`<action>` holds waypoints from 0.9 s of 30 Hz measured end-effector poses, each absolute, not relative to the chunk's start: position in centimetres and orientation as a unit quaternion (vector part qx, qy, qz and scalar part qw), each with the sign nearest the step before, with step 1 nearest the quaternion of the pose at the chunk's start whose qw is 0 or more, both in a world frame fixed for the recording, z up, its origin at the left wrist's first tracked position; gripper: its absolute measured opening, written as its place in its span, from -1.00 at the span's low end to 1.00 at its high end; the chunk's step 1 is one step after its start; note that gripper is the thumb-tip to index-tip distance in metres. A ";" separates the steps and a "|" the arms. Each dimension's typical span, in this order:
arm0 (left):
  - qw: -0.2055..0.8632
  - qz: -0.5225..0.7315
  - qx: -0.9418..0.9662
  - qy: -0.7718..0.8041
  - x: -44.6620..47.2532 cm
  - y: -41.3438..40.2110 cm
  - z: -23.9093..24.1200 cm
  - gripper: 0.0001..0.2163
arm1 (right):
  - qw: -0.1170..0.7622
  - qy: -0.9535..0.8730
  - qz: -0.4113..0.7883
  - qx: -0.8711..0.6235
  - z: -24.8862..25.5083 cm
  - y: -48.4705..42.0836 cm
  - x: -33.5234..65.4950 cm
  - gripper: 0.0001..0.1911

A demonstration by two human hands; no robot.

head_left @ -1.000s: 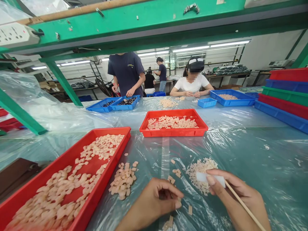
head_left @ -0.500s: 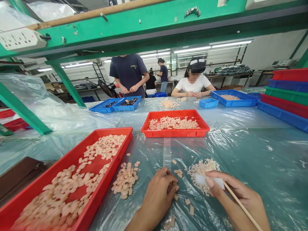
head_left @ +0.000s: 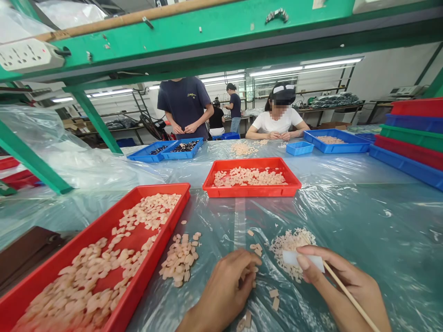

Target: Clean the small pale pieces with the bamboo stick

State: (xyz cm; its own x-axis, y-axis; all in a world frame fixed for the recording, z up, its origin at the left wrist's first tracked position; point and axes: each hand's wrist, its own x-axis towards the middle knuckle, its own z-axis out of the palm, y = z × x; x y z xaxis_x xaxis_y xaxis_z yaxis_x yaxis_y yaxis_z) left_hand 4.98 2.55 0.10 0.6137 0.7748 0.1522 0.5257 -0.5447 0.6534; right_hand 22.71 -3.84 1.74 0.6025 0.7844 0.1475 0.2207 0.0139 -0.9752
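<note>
The left hand curls its fingers over small pale pieces on the plastic sheet. The right hand pinches a white block and a thin stick. Left of both hands sits a red tray full of pale pieces.

Clear plastic sheeting, glossy and wrinkled, covers the table and catches the lamp glare. On it, the red tray is smooth moulded plastic with a slight sheen; the pale pieces inside it look like matt, smooth plastic. Right of the red tray, the right hand pinches a white block, matt and soft-looking, and a thin stick of bare light wood. Above the red tray, the green frame is painted metal, its coat chipped and scuffed. Beyond, the blue trays are the same smooth plastic.
</note>
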 end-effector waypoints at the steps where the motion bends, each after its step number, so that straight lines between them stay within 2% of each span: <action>1: 0.284 0.227 0.852 0.376 4.9 2.5 0.0 -0.73 | 0.600 -0.379 0.237 -0.663 1.8 -3.8 22.7 -0.81; 7: 0.294 0.281 0.840 0.360 4.8 2.1 -0.1 -0.69 | 0.594 -0.381 0.238 -0.668 1.8 -3.9 22.7 -0.80; 13: 0.348 0.251 0.803 0.413 4.8 2.6 0.1 -0.69 | 0.589 -0.378 0.238 -0.673 1.6 -3.9 22.7 -0.81; 16: 0.334 0.250 0.793 0.444 4.8 3.0 -0.2 -0.66 | 0.595 -0.383 0.236 -0.666 1.7 -3.9 22.7 -0.81; 21: 0.300 0.223 0.801 0.468 4.7 3.7 -0.7 -0.69 | 0.603 -0.387 0.228 -0.659 1.5 -3.8 22.7 -0.79; 27: 0.323 0.212 0.804 0.453 5.0 4.0 -0.7 -0.79 | 0.594 -0.393 0.223 -0.665 1.1 -3.8 22.9 -0.78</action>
State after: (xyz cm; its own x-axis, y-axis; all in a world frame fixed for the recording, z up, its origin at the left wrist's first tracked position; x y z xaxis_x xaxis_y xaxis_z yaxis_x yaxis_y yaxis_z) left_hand 4.96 3.98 -0.65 0.4996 0.8649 0.0484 0.5914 -0.3813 0.7105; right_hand 22.90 -3.84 1.09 0.5920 0.7877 0.1706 0.2582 0.0151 -0.9660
